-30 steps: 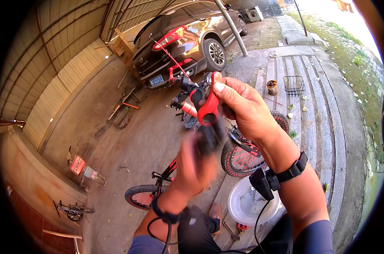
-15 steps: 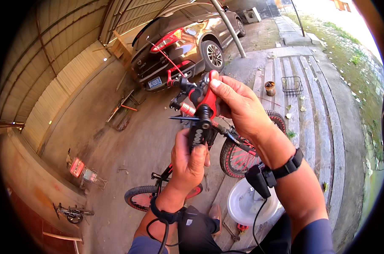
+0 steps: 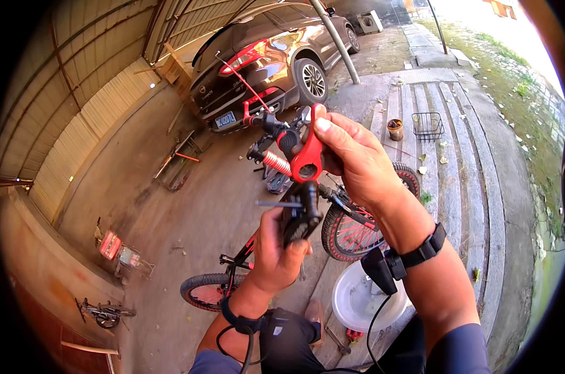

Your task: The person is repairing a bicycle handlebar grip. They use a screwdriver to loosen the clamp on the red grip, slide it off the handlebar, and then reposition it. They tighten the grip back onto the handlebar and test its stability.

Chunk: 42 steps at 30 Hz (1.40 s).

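My right hand (image 3: 356,163) grips a red and black bicycle part (image 3: 307,156), held up in front of me, with the thumb on its upper end. My left hand (image 3: 276,249) is just below it, closed around a black tool (image 3: 300,215) with a thin metal bar sticking out to the left. The tool meets the lower end of the red part. Behind both hands lies a red and black bicycle (image 3: 332,212) on the concrete, its coil spring (image 3: 275,163) showing left of the red part.
A dark car (image 3: 263,56) is parked ahead under a roof. A white basin (image 3: 363,299) sits on the ground by my legs. Concrete steps with a wire basket (image 3: 427,124) and a small pot (image 3: 394,128) run on the right. Small bicycles (image 3: 105,311) lie at lower left.
Both hands have shifted slightly lower and right. My left hand has slid down from the red part onto the black tool, whose metal bar now shows on the left.
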{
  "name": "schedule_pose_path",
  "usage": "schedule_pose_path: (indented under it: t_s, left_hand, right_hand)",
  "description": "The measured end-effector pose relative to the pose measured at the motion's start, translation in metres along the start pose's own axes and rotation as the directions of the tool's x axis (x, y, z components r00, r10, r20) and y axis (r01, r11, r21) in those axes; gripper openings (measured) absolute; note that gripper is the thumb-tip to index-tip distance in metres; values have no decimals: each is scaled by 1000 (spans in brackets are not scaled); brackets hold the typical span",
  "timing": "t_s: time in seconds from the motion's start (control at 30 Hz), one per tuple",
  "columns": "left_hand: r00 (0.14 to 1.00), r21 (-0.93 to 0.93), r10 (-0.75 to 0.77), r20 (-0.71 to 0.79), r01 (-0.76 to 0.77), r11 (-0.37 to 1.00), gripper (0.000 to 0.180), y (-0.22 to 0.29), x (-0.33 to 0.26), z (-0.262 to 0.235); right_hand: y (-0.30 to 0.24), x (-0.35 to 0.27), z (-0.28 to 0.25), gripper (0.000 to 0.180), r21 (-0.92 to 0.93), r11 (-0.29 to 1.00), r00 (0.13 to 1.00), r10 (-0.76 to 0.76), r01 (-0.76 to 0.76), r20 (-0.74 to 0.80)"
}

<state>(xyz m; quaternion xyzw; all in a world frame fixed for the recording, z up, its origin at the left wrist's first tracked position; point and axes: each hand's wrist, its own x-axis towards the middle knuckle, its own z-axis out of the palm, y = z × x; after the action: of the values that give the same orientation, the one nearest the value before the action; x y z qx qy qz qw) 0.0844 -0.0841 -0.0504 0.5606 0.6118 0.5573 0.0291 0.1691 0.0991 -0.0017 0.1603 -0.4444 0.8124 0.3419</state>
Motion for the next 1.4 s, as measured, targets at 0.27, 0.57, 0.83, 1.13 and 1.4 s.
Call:
schedule_pose_path:
  t_s: [0.27,0.57,0.83,1.13,1.4]
  left_hand:
    - [993,-103,-108,-47,103,989,81,-10,-29,-5]
    - [991,-149,-114,-71,103,983,76,-10,-32,-6]
    - [993,-178,-93,-70,79,981,76,-16,-32,-5]
    - [993,-248,-104,-63,85,965,64,-17,-31,-4]
    - [983,-410,-181,12,170,896,47,-22,-35,-7]
  right_hand:
    - [6,-1,-1,26,-37,999,1000,-20,20,12]
    - [17,3,-6,30,-79,995,999,-54,55,4]
    - [23,-3,-20,29,-67,994,992,-74,81,97]
    - [26,-17,-30,47,-106,994,993,-14,27,118]
    - [25,-20,-28,45,-93,995,996,-38,46,83]
